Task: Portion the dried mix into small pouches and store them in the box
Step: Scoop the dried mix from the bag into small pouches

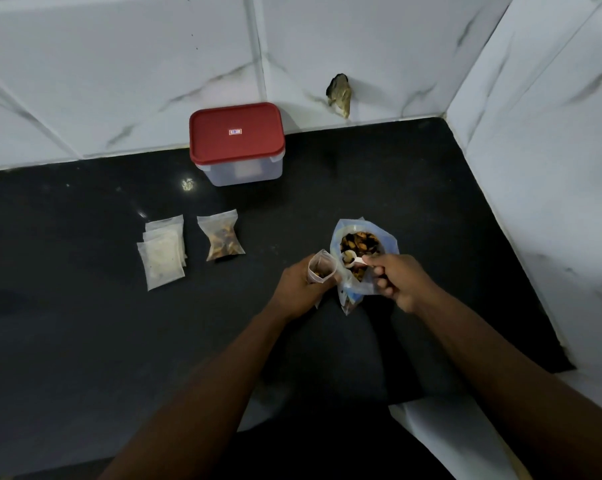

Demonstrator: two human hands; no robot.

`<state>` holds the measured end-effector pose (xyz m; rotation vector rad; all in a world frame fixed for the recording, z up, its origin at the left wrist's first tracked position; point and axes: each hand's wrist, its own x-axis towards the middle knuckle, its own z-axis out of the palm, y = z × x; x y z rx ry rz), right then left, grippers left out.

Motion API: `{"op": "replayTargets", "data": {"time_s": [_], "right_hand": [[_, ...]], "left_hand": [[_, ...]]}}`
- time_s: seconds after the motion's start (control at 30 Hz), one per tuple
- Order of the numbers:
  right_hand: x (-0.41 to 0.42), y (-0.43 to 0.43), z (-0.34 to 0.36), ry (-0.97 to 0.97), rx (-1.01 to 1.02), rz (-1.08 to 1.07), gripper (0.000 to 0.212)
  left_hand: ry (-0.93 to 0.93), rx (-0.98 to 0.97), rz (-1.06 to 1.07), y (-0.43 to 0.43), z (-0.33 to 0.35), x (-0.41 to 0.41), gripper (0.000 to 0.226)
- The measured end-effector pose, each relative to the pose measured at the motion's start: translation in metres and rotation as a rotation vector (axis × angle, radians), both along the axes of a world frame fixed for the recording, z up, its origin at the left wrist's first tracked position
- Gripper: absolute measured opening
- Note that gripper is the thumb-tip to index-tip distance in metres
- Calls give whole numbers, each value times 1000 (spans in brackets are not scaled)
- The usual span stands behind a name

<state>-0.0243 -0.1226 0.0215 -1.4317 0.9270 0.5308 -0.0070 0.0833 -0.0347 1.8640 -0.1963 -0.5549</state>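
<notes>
My left hand (298, 285) grips a small clear pouch (322, 266), held upright and open, with a little brown mix at its bottom. Right beside it stands the big clear bag of dried mix (360, 244), mouth open. My right hand (395, 277) pinches a small white spoon (351, 259), whose bowl is loaded with mix at the bag's mouth. A filled pouch (221, 235) lies flat on the black counter to the left. The box (237, 143), clear with a red lid on, stands at the back by the wall.
A stack of empty clear pouches (162, 252) lies at the left of the filled one. The black counter (85, 306) meets white marbled wall tiles at the back and on the right. A hole in the back tile (339, 93) sits right of the box.
</notes>
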Motion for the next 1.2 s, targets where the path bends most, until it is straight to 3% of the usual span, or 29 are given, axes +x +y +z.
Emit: {"op": "replayTargets", "data": {"time_s": [0.07, 0.2, 0.27, 0.43, 0.57, 0.67, 0.87, 1.07, 1.2], "right_hand": [[-1, 0, -3, -18, -32, 34, 13], [0, 10, -9, -258, -603, 445, 12], [-1, 18, -7, -343, -700, 501, 13], [2, 11, 1, -67, -209, 126, 13], [-3, 3, 2, -34, 13, -33, 12], [-5, 2, 2, -31, 28, -52, 11], [-3, 11, 4, -74, -138, 58, 24], [-4, 5, 7, -16, 89, -158, 9], [-8, 0, 7, -23, 197, -239, 26]], "left_hand": [[3, -16, 12, 0, -1, 0, 20], [-12, -21, 5, -3, -1, -1, 16], [-28, -23, -10, -6, 0, -2, 14], [-38, 0, -13, -6, 1, 1, 13], [-58, -19, -30, -5, -2, 1, 12], [-73, -19, -39, -5, -2, 0, 12], [-36, 3, -64, -4, 2, 2, 10], [-33, -51, -55, -4, 11, -1, 11], [-45, -22, -50, -5, 12, -3, 10]]}}
